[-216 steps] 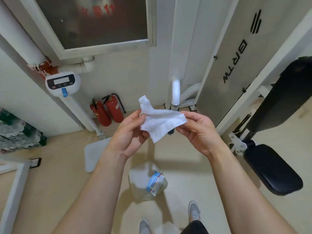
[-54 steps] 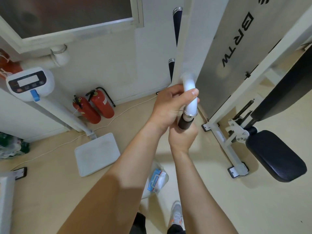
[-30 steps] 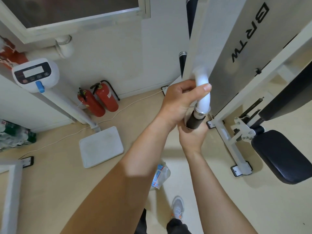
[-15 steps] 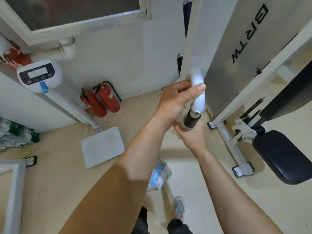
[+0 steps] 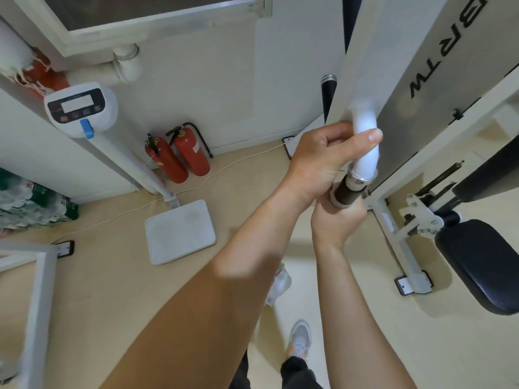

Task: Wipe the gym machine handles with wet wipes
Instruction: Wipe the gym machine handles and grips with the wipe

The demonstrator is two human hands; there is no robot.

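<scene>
The left hand point(image 5: 323, 161) sits right of centre, fingers and thumb curled round the white curved tube of the handle point(image 5: 365, 155); just below it the right hand point(image 5: 337, 223) is wrapped round the lower end of the black grip point(image 5: 346, 193); whether a wipe lies inside that fist I cannot tell; the handle juts from the white machine frame point(image 5: 362, 51) in the upper right; the wipes pack point(image 5: 279, 282) lies on the floor point(image 5: 112, 276) at lower centre, half hidden by the left forearm; two red fire extinguishers point(image 5: 179, 161) stand against the wall left of centre; a black seat pad point(image 5: 483, 265) is at the right edge.
</scene>
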